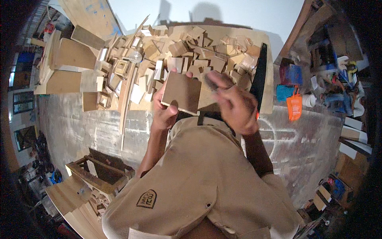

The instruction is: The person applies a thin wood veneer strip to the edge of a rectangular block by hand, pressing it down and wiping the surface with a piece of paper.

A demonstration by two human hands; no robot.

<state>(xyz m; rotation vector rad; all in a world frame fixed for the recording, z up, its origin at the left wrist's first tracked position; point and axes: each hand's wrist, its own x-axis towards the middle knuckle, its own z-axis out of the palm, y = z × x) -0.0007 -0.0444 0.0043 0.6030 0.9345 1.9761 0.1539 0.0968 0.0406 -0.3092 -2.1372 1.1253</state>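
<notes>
My left hand [164,113] grips a square brown wooden piece [181,92], thumb on its near edge and fingertips showing over its far side. It is tilted, with its flat brown face turned up toward me and a pale lower edge. My right hand [238,109] hangs just right of the piece, apart from it and smeared by motion. Its fingers are curled, and a dark blurred shape [211,81] shows at the fingertips; what it is I cannot tell. Beyond both hands, many small wooden offcuts [207,55] lie heaped on a board-topped table [139,104].
Long thin wood strips [128,95] jut over the table's near left edge. A long dark tapered piece [261,75] lies along its right side. Larger boards [75,53] stand at far left. An orange bag [294,105], a white bucket [308,100] and a wooden frame [101,173] stand around.
</notes>
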